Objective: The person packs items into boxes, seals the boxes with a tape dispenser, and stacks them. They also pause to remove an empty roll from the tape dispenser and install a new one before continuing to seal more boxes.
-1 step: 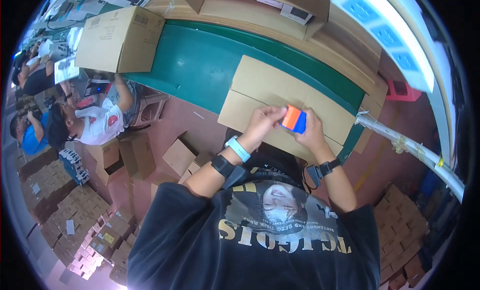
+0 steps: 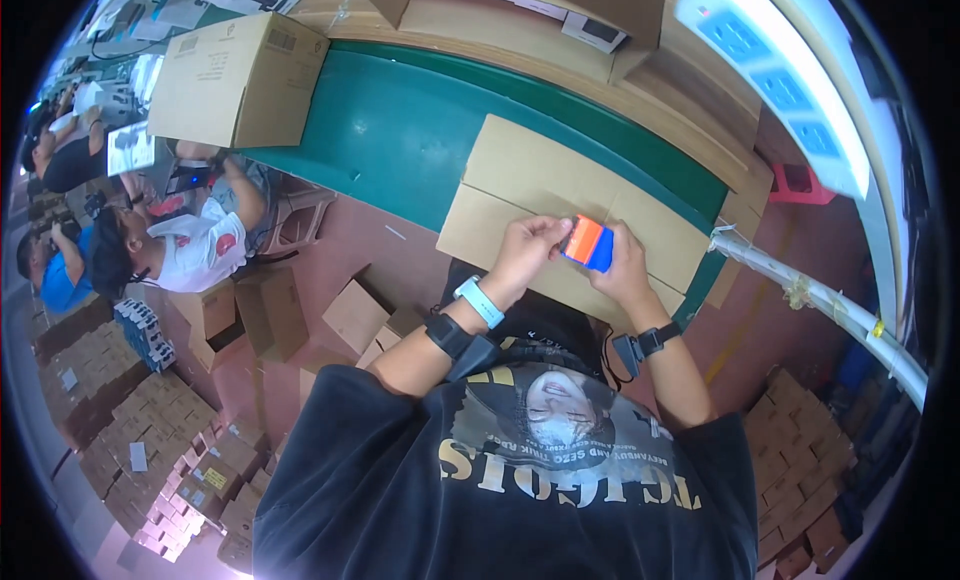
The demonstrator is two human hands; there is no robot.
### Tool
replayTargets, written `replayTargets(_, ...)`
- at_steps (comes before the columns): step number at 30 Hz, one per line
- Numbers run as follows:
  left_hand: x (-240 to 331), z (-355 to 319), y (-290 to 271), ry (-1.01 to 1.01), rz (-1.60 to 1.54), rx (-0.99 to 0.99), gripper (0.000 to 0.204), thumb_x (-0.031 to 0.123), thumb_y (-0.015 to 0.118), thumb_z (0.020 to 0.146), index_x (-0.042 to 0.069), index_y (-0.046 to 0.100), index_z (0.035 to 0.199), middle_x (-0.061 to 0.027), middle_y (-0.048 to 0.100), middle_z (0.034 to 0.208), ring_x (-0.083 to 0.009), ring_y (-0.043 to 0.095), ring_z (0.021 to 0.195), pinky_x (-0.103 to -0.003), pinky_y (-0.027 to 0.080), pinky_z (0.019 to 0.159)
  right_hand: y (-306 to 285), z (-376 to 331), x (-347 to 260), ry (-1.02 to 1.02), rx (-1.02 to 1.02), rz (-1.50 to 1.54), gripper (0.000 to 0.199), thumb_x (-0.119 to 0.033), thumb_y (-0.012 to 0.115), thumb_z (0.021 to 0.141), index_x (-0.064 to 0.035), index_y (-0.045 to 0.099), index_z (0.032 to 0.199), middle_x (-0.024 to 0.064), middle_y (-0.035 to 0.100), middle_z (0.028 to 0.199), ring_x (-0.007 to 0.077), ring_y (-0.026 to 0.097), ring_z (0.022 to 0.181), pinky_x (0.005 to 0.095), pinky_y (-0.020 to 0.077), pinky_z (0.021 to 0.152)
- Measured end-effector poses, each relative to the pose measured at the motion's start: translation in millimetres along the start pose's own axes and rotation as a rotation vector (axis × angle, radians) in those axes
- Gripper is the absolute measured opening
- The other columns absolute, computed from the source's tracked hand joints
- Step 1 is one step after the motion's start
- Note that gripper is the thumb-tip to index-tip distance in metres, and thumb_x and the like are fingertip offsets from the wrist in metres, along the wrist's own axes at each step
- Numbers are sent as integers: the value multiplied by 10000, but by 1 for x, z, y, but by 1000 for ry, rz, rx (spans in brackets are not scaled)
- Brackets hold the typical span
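Observation:
A puzzle cube (image 2: 588, 242), with an orange face and a blue face toward me, is held between both hands above a flattened brown carton. The fingertips of my left hand (image 2: 532, 245) pinch its left side, the thumb and forefinger pressed close together. On the right side, my right hand (image 2: 625, 265) grips the blue part, fingers along the far edge. My fingers cover some of the cube. Under the hands lies the carton (image 2: 530, 160), its flap seam running across it, on a green table (image 2: 385, 130).
A large closed carton (image 2: 215, 80) stands at the table's left end. Beyond the table runs a wooden shelf (image 2: 690, 145). A white pipe (image 2: 830, 290) and power sockets (image 2: 775, 85) are on the right. Co-workers (image 2: 205, 245) sit at left; stacked cartons (image 2: 150, 430) cover the floor behind them.

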State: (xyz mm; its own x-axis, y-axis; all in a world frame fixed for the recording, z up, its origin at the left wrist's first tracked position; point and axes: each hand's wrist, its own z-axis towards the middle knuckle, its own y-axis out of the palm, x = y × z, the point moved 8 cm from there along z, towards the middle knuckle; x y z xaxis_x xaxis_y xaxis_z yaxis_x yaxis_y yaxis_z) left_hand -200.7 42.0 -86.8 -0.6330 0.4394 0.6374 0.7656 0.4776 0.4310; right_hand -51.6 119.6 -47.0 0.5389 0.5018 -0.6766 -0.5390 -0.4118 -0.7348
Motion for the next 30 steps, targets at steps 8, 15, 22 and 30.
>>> replayTargets(8,49,12,-79,282,110,303,147,105,629,994,-6,708,940,-18,658,740,-65,559,609,-235,459,559,-7,4,-26,46,-67,-166,489,-83,773,649,-31,542,1077,191,649,940,407,668,851,465,563,735)
replayTargets(15,39,59,-198,427,367,421,150,123,709,938,-20,728,899,-45,687,784,-117,601,666,-269,507,635,27,40,-39,143,-187,-327,489,-101,775,656,-50,572,1098,192,665,949,413,675,831,462,573,728)
replayTargets(22,-14,93,-217,-41,287,586,286,200,785,845,2,647,998,-146,679,910,-255,670,887,-360,533,782,29,37,-33,167,-80,-315,454,-133,770,658,-53,581,1062,189,656,907,403,677,819,475,569,718)
replayTargets(30,35,84,-177,343,576,180,528,144,711,902,35,477,1362,-192,699,1071,-246,684,980,-382,549,857,29,32,-22,152,-39,-319,502,-222,810,683,-77,615,1122,161,668,980,382,684,856,463,569,750)
